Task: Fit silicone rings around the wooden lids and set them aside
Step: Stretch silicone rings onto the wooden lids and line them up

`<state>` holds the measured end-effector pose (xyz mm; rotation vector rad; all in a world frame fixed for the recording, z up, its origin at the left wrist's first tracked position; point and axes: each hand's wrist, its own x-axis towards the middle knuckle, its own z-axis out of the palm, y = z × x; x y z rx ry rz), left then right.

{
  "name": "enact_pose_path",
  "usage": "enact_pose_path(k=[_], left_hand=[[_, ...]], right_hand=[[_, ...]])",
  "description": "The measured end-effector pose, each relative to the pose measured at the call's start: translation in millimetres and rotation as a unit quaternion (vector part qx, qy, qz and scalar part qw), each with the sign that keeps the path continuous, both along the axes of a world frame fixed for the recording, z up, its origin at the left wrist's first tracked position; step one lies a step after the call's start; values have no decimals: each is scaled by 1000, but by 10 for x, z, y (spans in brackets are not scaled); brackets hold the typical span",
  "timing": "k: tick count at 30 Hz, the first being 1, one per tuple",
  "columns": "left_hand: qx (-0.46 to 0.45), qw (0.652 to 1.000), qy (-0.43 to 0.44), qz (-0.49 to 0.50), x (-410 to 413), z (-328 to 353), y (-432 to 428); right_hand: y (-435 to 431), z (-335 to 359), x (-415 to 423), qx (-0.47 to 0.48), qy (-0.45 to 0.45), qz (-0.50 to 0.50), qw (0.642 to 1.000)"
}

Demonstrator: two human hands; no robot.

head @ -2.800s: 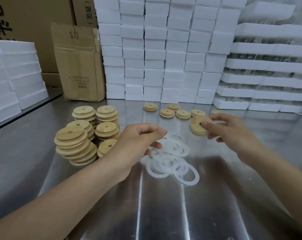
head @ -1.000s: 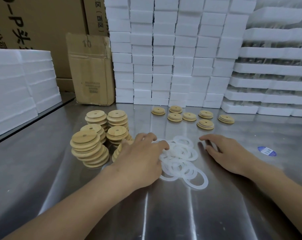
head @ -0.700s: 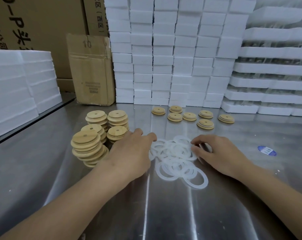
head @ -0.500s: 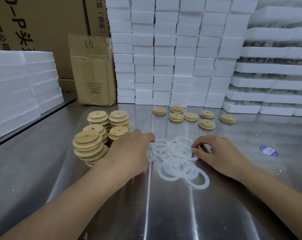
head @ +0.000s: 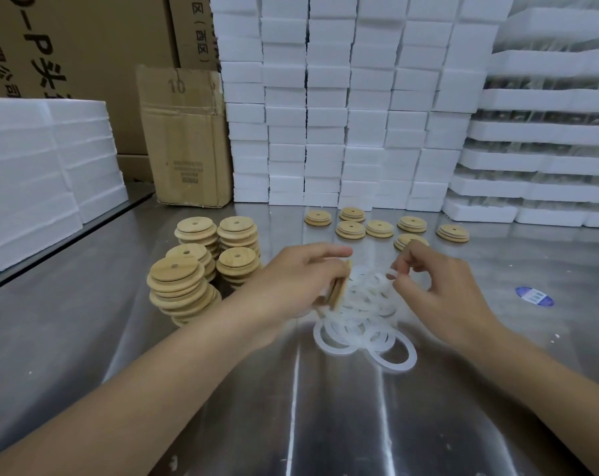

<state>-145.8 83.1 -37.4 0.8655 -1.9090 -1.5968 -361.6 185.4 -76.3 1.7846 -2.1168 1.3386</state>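
On the far left, white foam slabs (head: 33, 166) are piled beside the steel desk (head: 325, 424), with a worn cardboard box (head: 188, 139) standing behind it. Near them, stacks of wooden lids (head: 202, 262) crowd together on the desk, some leaning. Just right of the stacks, the left hand (head: 291, 283) grips a wooden lid (head: 341, 286) on edge, fingers curled over its rim, raised above a loose heap of silicone rings (head: 360, 324) lying on the desk. Facing it, the right hand (head: 439, 297) pinches one silicone ring (head: 392, 273) between thumb and fingertips, close to the lid but blurred. Farther back, single lids (head: 380, 228) lie flat in a loose row before a wall of foam blocks (head: 342, 97). A blue sticker (head: 534, 296) lies on the desk at the right.
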Motion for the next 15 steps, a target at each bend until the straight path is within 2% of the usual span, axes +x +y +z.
enact_pose_path(k=[1,2,3,4,10,13,15], left_hand=[[143,988,63,-19,-22,21,29],[257,959,115,-27,-37,35,46],[326,934,145,-21,-43,36,54],[355,922,157,-8,-49,27,57],[344,921,181,37,-69,-64,38],[316,928,195,32,-75,-91,44],[282,942,181,6,-89,-106,66]], right_hand=[[24,29,50,-19,2,14,1000],[50,58,99,-39,7,32,999],[79,88,147,-59,14,53,997],[109,119,194,-79,22,74,994],[209,212,421,-139,112,174,968],[174,199,493,-140,131,169,967],[135,175,509,-116,106,137,978]])
